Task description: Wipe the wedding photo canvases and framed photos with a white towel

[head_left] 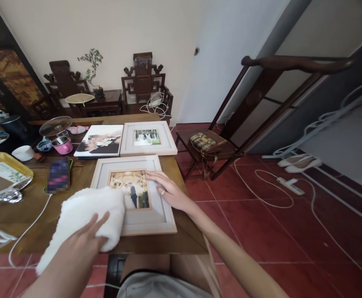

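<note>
A white fluffy cloth [90, 207] lies over the lower left part of a pale framed photo [165, 221] on the wooden table. My left hand [86, 238] grips the cloth from above, its fingers sunk into the pile. Part of the cloth is hidden under the hand and forearm. On the right side of the frame rests my right hand [171, 192], open and flat, its fingertips at the picture's edge and a ring on one finger. Behind are a second pale framed photo [171, 145] and a photo panel [106, 138], side by side.
To the left stand an oil bottle [10, 165], a pink mug [62, 145], a white cup [23, 153] and a blurred phone [58, 176] with a white cable [32, 229]. At right, a wooden chair [210, 134] holds a checked bag [204, 142]. Cords cross the red tiled floor [249, 231].
</note>
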The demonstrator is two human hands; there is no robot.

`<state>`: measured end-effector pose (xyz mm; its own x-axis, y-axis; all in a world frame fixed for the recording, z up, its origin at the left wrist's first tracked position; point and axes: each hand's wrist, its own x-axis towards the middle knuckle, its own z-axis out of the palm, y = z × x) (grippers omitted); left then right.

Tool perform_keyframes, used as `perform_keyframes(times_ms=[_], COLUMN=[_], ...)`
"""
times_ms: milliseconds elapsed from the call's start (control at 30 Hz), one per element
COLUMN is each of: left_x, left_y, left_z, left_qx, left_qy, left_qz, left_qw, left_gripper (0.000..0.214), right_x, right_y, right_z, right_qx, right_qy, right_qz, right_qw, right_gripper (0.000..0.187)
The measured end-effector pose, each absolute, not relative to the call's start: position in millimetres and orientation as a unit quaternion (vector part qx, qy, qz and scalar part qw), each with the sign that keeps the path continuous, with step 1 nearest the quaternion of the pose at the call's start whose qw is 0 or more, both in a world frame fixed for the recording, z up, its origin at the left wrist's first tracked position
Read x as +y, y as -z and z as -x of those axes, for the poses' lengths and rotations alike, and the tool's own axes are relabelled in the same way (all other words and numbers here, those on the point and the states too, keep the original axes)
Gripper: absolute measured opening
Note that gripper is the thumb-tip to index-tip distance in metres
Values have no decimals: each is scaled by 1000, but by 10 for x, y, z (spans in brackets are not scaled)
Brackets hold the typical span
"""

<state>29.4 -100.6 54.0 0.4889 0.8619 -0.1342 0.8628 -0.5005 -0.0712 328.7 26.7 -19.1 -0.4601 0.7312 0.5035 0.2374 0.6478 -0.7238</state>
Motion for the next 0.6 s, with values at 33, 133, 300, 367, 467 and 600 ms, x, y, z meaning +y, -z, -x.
perform_keyframes(times_ms=[33,133,300,367,467,600], left_x=[-948,-621,60,230,245,-194], left_y=[-568,-657,-643,-619,-636,-728], left_z=[-334,-473,-610,-672,-787,-884], left_qx=[504,516,534,543,533,501], left_qy=[85,87,7,-5,31,133], left_qz=[-860,-852,-844,-838,-844,-855], left_qw=[1,-17,-53,-54,-54,-27], left_gripper=[49,49,42,44,45,41], right_x=[265,261,262,263,266,265], right_y=[192,191,189,189,190,195], right_z=[-3287,-3290,-3296,-3296,-3294,-3291], right_qx=[-803,-804,-806,-807,-807,-805], right_qy=[-292,-293,-294,-292,-289,-296], right_qz=[303,302,302,301,302,304], right_qw=[423,421,415,416,417,415], right_gripper=[37,38,38,38,38,38])
